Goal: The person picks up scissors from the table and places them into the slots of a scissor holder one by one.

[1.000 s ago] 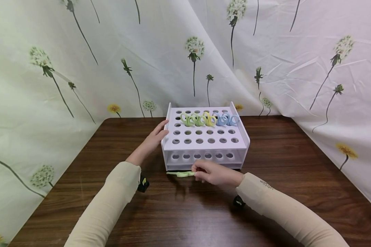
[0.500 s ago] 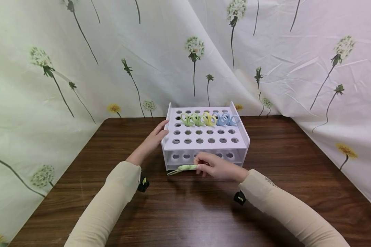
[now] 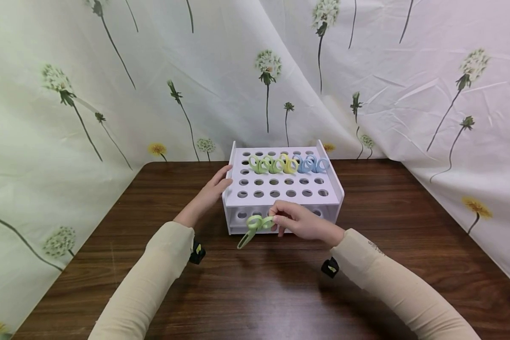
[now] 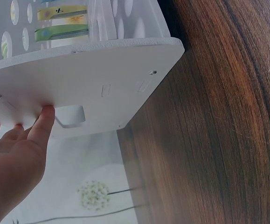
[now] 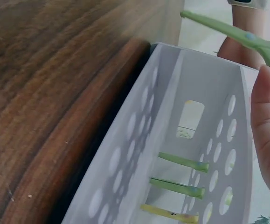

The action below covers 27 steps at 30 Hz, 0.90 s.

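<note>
My right hand (image 3: 299,221) pinches one handle loop of a pair of light green scissors (image 3: 253,228), held in front of the white rack (image 3: 265,201). Their blades slant down to the left in the head view; in the right wrist view the scissors (image 5: 246,38) stretch out past the fingertips. My left hand (image 3: 210,192) touches the rack's left side panel (image 4: 111,88), fingertips against it by a cut-out. In one row of holes stand two green scissors (image 3: 261,169), one yellow pair (image 3: 288,168) and two blue pairs (image 3: 304,168), handles up.
The rack has a perforated top board and a perforated lower shelf (image 5: 125,140), with raised side walls. It stands toward the back of a dark wooden table (image 3: 255,293). Behind it hangs a white dandelion-print cloth (image 3: 229,71).
My right hand has lifted the green scissors from low by the rack's front edge and turned them, so the blades point down and the handle loops show. The left hand stays in place.
</note>
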### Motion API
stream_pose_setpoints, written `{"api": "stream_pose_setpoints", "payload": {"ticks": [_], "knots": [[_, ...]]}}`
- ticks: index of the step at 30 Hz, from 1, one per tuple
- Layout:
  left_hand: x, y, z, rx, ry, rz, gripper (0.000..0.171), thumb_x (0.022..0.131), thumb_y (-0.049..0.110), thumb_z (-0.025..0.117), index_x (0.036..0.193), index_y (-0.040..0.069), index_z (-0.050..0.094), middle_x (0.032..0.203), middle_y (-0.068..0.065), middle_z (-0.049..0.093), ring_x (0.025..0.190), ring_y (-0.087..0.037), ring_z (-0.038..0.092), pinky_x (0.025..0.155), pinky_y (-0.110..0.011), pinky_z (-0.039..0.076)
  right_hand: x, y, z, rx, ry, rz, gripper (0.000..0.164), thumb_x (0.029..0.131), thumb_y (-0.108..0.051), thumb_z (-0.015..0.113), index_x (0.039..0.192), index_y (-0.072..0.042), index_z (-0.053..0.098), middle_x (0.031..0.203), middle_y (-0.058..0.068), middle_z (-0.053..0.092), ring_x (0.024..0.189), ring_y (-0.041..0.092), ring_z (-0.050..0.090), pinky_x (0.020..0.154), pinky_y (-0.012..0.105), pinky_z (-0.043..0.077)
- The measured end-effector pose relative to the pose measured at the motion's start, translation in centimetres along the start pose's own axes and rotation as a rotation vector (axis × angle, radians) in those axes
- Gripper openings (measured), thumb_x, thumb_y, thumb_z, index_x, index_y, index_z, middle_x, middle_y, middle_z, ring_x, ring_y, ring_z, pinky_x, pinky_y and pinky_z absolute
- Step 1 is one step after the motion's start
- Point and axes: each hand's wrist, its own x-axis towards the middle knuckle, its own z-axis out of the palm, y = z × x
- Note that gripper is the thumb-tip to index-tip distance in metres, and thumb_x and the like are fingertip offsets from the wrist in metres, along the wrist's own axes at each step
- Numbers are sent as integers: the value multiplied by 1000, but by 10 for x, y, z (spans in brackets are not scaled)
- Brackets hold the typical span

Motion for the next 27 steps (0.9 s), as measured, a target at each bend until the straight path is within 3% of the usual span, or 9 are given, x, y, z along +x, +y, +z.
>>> {"api": "stream_pose_setpoints", "payload": {"ticks": [9, 14, 20, 27], "knots": [[0, -1, 0, 14, 3, 9, 51, 100, 22, 34, 148, 17, 16, 148, -17, 17, 120, -34, 36, 96, -46, 31, 2, -5, -8, 40, 45, -59, 8, 95, 2, 45, 89, 4, 50, 82, 15, 54, 74, 37, 56, 62, 39, 51], [0, 0, 0, 16, 3, 13, 51, 100, 22, 34, 148, 16, 16, 148, -18, 17, 121, -34, 36, 96, -46, 31, 4, -10, -12, 83, 68, -38, 10, 96, 0, 45, 90, 6, 50, 83, 16, 54, 76, 33, 57, 63, 40, 51], [0, -1, 0, 12, 4, 18, 51, 100, 21, 35, 148, 15, 18, 147, -19, 18, 120, -34, 36, 97, -47, 30, 5, -19, -18, 41, 108, 5, 11, 97, -3, 44, 92, 4, 51, 84, 14, 54, 71, 24, 60, 67, 41, 50], [1, -1, -1, 7, 3, 2, 53, 100, 22, 36, 148, 16, 17, 148, -17, 16, 120, -33, 35, 98, -46, 29, 8, -29, -25, 37, 163, 32, 14, 96, -6, 46, 93, 7, 52, 79, 14, 58, 70, 25, 62, 66, 39, 49]]}}
